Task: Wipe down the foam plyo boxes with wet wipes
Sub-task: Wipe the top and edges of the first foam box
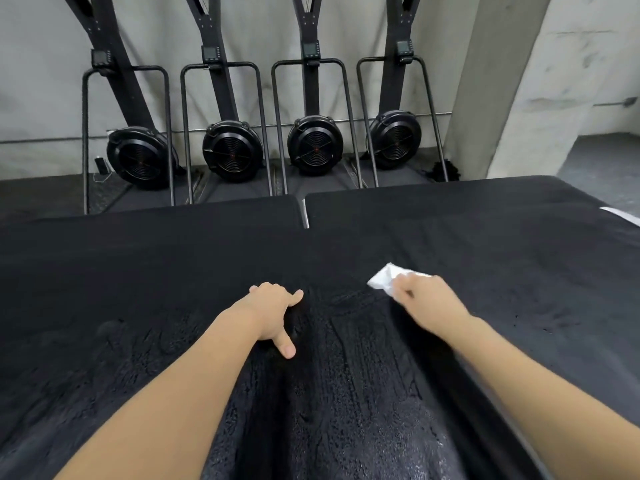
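Observation:
Two black foam plyo boxes stand side by side in front of me, the left box [121,271] and the right box [502,244], with a narrow gap between them at the far edge. Wet streaks shine on the near surface around the seam. My left hand [273,313] rests on the left box near the seam, fingers spread and thumb pointing toward me. My right hand [426,299] presses a crumpled white wet wipe [386,280] onto the right box; the wipe sticks out past my fingers to the far left.
Several black ski-type fan machines [232,150] stand against the grey concrete wall beyond the boxes. A concrete pillar [491,81] rises at the back right. A white strip [620,214] shows at the right box's far right edge.

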The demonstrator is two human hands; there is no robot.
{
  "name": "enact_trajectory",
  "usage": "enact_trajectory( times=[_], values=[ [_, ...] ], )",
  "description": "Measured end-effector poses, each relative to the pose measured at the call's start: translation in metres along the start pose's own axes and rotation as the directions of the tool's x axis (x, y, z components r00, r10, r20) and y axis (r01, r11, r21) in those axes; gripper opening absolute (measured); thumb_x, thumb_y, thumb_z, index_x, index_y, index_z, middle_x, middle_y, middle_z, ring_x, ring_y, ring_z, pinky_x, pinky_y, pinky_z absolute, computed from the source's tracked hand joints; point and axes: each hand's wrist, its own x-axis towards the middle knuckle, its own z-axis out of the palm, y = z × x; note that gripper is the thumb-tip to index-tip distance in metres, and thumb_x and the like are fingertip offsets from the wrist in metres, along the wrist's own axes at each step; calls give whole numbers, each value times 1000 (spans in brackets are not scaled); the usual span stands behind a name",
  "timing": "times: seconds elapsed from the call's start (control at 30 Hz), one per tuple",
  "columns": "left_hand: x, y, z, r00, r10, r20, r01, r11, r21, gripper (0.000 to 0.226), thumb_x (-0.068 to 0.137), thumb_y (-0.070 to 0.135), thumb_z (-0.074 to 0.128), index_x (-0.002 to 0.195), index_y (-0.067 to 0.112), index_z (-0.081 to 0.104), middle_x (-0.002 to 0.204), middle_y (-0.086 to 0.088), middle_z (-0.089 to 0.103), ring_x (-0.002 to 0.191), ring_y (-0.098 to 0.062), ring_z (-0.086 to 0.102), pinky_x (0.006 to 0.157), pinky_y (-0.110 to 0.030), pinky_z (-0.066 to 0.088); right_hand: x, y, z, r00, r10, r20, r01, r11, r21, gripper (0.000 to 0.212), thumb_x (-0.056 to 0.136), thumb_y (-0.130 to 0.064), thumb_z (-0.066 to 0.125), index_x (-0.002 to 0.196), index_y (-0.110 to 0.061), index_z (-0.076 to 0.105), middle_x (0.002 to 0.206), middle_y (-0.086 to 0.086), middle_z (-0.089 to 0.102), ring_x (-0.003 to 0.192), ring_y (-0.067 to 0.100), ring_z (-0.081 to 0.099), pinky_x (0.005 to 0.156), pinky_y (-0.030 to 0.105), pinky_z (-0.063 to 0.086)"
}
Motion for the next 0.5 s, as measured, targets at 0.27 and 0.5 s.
enact_trajectory(
  times=[0.27,0.5],
  values=[
    [-4,2,0,1000,-12,-11,12,1000,-23,119,76,50,83,162,26,4,155,-11,39,141,-30,35,113,-39,33,-17,-77,36,993,37,111,-30,998,-63,21,102,-25,39,94,-24,59,88,-2,59,76,21,57,68,34,47],
    [-11,-1,8,999,-29,-40,23,990,-140,115,77,42,85,162,31,8,163,-12,23,149,-35,21,116,-44,32,-50,-94,32,974,-174,148,171,985,30,22,103,-23,41,98,-15,61,89,4,57,78,26,55,70,40,49]
  ],
)
